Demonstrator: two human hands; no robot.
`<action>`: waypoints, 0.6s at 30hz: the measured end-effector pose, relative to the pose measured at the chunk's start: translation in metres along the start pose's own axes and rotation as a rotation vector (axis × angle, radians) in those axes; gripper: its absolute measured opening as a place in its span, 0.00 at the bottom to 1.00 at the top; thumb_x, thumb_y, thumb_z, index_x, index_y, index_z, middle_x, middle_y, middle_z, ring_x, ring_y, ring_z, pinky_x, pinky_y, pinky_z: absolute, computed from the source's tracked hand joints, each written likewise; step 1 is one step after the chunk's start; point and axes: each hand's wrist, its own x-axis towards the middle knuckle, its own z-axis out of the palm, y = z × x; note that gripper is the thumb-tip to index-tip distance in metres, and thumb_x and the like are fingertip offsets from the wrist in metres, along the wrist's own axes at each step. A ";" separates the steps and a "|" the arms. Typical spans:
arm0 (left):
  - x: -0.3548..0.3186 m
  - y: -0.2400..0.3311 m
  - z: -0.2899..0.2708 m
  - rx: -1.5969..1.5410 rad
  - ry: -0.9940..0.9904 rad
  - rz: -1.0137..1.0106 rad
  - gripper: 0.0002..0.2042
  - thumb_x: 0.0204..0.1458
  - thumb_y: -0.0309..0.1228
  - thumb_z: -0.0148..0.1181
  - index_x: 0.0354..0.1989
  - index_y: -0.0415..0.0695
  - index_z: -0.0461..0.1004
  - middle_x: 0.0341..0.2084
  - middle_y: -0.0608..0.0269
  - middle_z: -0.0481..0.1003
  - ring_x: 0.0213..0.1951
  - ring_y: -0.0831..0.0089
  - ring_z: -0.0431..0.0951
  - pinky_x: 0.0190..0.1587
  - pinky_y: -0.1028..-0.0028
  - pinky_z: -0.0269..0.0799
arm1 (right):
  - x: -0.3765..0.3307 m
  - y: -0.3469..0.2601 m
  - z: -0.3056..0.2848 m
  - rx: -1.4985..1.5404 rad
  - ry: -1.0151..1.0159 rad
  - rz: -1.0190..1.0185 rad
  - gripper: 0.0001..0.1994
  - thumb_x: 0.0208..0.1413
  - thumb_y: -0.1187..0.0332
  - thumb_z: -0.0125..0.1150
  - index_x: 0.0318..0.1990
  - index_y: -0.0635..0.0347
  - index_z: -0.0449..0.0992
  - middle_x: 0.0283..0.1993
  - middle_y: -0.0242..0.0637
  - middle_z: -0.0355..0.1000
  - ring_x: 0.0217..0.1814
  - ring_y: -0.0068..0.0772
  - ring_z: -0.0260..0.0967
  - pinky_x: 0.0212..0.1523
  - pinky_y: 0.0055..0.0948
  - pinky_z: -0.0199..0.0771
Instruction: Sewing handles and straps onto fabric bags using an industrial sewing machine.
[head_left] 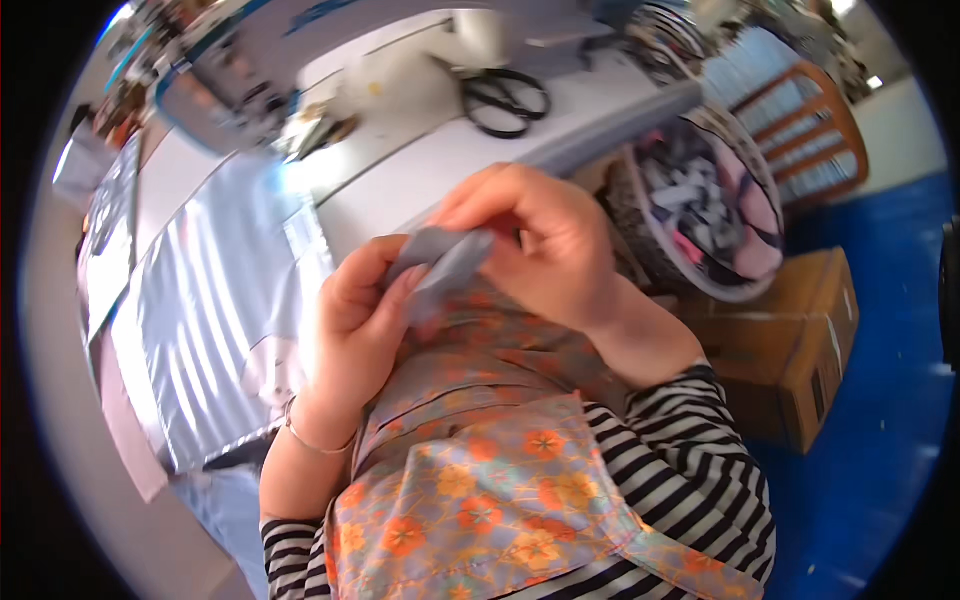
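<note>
A small folded piece of grey fabric point(437, 262) is held up in front of my chest. My left hand point(362, 318) pinches its near left side between thumb and fingers. At its upper right, my right hand point(540, 240) has its fingers curled together on the fabric; the fingertips are partly hidden and blurred. Beneath both hands lies my flower-patterned apron point(480, 470). Beyond them, a pair of black-handled scissors point(507, 103) rests on the white table point(410, 165), touched by neither hand.
A shiny silvery sheet point(215, 320) covers the left side. To the right stands a tub point(705, 205) full of fabric scraps, above a cardboard box point(775, 345) on the blue floor point(890, 330). A wooden chair point(815, 135) is behind the tub.
</note>
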 end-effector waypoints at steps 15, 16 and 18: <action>-0.072 0.028 -0.115 0.001 0.393 0.124 0.09 0.56 0.25 0.61 0.44 0.36 0.78 0.20 0.76 0.70 0.19 0.90 0.64 0.20 0.87 0.56 | 0.077 0.039 0.029 -0.008 -0.142 0.387 0.06 0.55 0.80 0.64 0.38 0.60 0.75 0.32 0.25 0.68 0.28 0.13 0.62 0.28 0.15 0.61; -0.074 0.035 -0.130 -0.005 0.401 0.195 0.11 0.57 0.24 0.58 0.47 0.35 0.77 0.20 0.77 0.68 0.19 0.91 0.62 0.20 0.86 0.53 | 0.086 0.051 0.031 -0.032 -0.152 0.407 0.04 0.56 0.78 0.63 0.37 0.60 0.75 0.30 0.25 0.68 0.27 0.14 0.62 0.27 0.16 0.61; -0.069 0.039 -0.161 0.020 0.539 0.265 0.12 0.58 0.24 0.56 0.48 0.35 0.77 0.19 0.77 0.64 0.19 0.90 0.58 0.22 0.85 0.48 | 0.102 0.071 0.041 -0.011 -0.158 0.451 0.03 0.60 0.73 0.61 0.35 0.61 0.76 0.27 0.25 0.68 0.27 0.16 0.63 0.27 0.18 0.61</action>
